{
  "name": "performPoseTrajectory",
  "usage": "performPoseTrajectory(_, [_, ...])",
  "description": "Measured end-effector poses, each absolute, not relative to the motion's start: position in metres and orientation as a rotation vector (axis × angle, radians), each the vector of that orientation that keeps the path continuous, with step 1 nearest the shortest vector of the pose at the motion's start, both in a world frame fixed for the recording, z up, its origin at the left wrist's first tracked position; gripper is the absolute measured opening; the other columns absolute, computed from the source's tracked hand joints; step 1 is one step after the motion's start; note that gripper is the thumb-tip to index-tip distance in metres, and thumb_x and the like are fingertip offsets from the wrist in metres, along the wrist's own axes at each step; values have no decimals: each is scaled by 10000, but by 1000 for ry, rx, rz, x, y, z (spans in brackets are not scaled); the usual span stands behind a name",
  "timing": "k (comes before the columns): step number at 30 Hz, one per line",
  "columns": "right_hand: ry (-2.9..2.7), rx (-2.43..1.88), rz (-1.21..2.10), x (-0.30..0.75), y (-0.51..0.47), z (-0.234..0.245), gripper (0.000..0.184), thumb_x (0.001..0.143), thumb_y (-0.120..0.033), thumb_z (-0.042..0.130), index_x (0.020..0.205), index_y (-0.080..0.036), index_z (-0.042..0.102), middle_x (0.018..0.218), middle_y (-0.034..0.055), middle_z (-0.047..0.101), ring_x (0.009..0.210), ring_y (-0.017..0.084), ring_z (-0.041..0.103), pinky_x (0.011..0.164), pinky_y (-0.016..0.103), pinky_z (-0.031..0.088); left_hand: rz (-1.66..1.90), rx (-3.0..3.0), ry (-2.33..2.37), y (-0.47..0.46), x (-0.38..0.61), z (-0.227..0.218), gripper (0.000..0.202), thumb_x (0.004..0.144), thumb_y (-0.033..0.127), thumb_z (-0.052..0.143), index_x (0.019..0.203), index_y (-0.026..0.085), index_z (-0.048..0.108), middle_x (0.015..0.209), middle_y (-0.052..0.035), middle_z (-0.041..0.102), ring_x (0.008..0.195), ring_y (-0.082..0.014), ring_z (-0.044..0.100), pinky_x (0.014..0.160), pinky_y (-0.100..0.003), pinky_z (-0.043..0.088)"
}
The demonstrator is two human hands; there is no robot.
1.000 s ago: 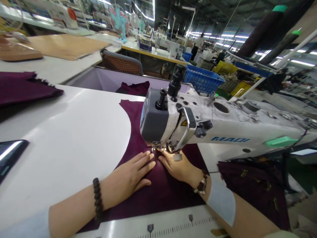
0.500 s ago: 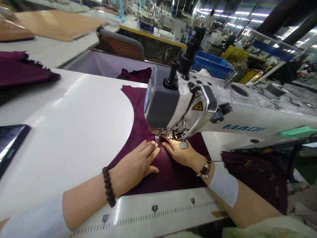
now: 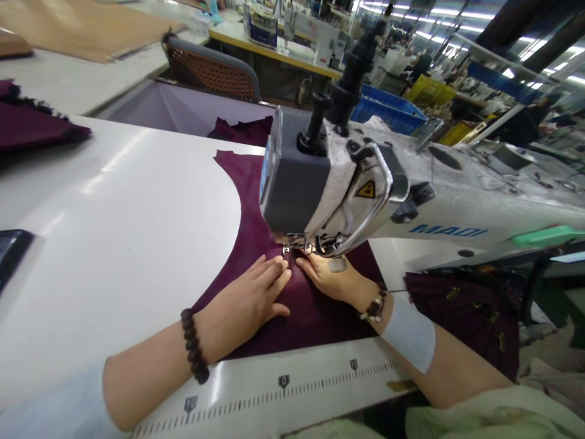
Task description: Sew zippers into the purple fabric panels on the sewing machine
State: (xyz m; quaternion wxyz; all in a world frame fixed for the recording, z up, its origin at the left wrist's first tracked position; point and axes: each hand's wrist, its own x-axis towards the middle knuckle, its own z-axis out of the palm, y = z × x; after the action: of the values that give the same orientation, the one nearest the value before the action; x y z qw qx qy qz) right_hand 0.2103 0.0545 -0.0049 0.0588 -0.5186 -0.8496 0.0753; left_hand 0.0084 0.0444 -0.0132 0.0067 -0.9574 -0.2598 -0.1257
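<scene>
A maroon fabric piece with a curved left edge lies on the sewing machine's bed, passing beneath the presser foot. Fingers stretched and thumb apart, my left hand rests flat on the cloth just left of and in front of the foot. My right hand is close to the foot on its other side, thumb and fingers drawn together on a fold of the fabric. Its fingertips are partly hidden under the head of the sewing machine.
A ruler strip runs along the table's front edge. More maroon cloth lies at the left, with another maroon pile at the right. A dark-framed device sits at the left edge. Behind are a chair and blue crate.
The view has shifted slightly, so the surroundings sit a little further left and higher. Both hands keep nearly the same places on the fabric beside the presser foot.
</scene>
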Motion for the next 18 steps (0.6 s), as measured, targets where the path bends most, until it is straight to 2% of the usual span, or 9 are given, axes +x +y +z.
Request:
performPoseTrajectory(4, [-2615,-1582,194,211,56,-3,322,946,-287,368,1052,-172,649,1064,105,649,1074,240,543,957,425,381,-402,-3008,-844,47,8,-14,563,882,494,437,1238,60,486,1185,-158,541,1163,-269,483,1027,-425,392])
performPoseTrajectory(12, [-2685,-1570,228,211,62,3,335,936,-240,347,1079,-193,647,1055,89,658,1073,218,551,944,390,411,-400,-3018,-867,54,10,-12,532,888,494,431,1213,81,511,1137,-137,546,1107,-262,504,1009,-413,398])
performPoseTrajectory(18, [-2662,-1529,199,209,65,5,342,939,-222,332,1073,-200,646,1068,89,656,1083,195,556,937,352,420,-340,-2956,-880,59,10,-12,546,857,487,507,1218,77,502,1156,-146,540,1097,-269,510,996,-415,405])
